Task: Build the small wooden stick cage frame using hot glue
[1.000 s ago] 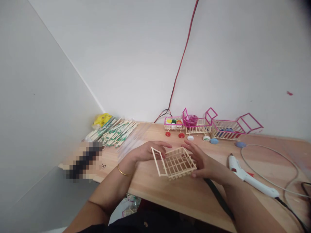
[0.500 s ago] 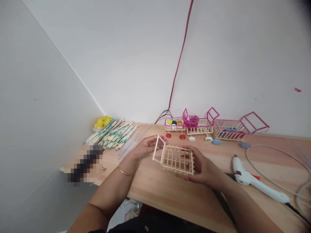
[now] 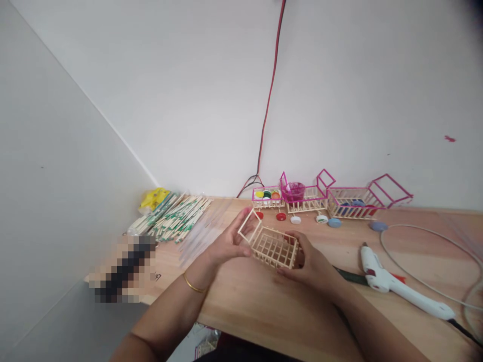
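A small unpainted basket made of wooden sticks point(image 3: 272, 245), with a square handle frame at its left end, is held tilted just above the wooden table point(image 3: 264, 301). My left hand point(image 3: 230, 241) grips the handle end, fingers curled round the frame. My right hand point(image 3: 307, 261) cups the basket's right end from below and behind, fingers closed on it. A gold bangle sits on my left wrist.
Along the back wall stand three stick carts with pink trim point(image 3: 324, 196) and bottle-cap wheels; one holds coloured caps. A pile of wrapped chopsticks point(image 3: 175, 216) lies at the left. A white glue gun point(image 3: 392, 284) with its cord lies at the right. A red cable point(image 3: 269, 95) hangs down the wall.
Both hands have turned the stick basket from open-side-up to tilted on its side, and the handle frame has risen toward the left. The view has shifted slightly.
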Motion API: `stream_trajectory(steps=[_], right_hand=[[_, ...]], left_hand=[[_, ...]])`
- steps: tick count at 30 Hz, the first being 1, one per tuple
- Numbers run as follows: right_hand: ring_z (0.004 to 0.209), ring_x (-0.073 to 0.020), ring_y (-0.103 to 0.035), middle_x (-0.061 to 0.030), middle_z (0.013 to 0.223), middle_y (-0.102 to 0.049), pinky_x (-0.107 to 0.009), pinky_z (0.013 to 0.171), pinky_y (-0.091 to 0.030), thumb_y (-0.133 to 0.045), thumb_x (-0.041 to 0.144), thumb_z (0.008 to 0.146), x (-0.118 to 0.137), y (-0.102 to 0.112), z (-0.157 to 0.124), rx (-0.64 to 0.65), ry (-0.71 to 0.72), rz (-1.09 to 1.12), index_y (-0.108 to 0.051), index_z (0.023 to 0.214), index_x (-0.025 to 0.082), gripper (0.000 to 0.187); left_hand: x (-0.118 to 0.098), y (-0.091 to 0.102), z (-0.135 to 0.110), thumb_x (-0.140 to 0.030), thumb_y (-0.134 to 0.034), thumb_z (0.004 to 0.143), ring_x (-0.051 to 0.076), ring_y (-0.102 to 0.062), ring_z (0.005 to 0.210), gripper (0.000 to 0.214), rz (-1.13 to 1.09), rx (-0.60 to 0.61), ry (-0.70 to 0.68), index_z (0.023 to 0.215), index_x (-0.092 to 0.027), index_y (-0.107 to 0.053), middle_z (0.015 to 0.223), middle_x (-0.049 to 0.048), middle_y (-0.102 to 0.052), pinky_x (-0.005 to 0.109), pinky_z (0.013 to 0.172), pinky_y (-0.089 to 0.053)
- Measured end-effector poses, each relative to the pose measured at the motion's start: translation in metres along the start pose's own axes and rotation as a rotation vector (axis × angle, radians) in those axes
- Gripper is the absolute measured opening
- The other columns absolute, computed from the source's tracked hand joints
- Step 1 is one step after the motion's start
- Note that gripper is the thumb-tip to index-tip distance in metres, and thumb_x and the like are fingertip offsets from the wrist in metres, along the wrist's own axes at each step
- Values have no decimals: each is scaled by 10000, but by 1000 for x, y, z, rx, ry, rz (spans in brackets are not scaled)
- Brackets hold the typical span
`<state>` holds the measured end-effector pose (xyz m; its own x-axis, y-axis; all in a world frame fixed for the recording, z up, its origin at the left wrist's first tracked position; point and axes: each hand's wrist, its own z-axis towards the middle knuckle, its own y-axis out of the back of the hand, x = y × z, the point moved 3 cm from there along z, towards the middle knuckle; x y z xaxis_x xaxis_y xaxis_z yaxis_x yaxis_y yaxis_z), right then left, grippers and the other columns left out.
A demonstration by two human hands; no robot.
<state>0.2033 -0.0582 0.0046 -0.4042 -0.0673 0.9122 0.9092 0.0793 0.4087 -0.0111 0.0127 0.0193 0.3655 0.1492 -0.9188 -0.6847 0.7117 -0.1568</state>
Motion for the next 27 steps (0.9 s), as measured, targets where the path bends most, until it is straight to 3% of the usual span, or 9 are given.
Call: stream_trajectory(steps=[6, 11, 18, 24, 27], right_hand=[[1152, -286, -565, -131, 1284, -541, -446, 961, -464, -793, 388, 579, -7, -4, 0, 34, 15, 8, -356, 1258, 234, 822], [1161, -291, -556, -134, 1263, -564, -429, 950, -466, -796, 410, 563, -6, -4, 0, 42, 30, -29, -372, 1255, 221, 833], [1103, -277, -591, -141, 1265, -556, -417, 911, -480, -775, 421, 588, -5, -7, -3, 53, 11, -68, -345, 1257, 224, 820], [1155, -362, -533, -174, 1269, -550, -494, 953, -410, -833, 488, 444, 6, -14, -18, 0, -77, -273, -367, 1280, 208, 997], [1166, -393, -511, -173, 1285, -552, -518, 953, -388, -851, 480, 403, 18, -11, -29, 32, -36, -370, -426, 1290, 220, 1017]], left_hand=[[1, 0, -1, -176, -798, 655, 279, -203, 1418, 922, 21, -54, 16, 1417, -364, -315, 1565, 39, -146, 438, 1162, -183], [-6, -5, -2, -167, -735, 735, 261, -280, 1392, 823, 82, -56, 105, 1424, -336, -318, 1513, 64, -304, 427, 1162, -181], [-9, -8, 1, -173, -734, 735, 263, -294, 1387, 794, 87, -37, 62, 1417, -300, -347, 1481, 92, -363, 442, 1162, -190], [2, -7, 0, -167, -741, 731, 274, -316, 1375, 773, -84, -45, 111, 1396, -308, -374, 1475, 110, -370, 473, 1140, -230], [4, -8, 1, -159, -722, 751, 282, -395, 1330, 686, -148, -37, 113, 1357, -301, -432, 1468, 116, -381, 487, 1118, -267]])
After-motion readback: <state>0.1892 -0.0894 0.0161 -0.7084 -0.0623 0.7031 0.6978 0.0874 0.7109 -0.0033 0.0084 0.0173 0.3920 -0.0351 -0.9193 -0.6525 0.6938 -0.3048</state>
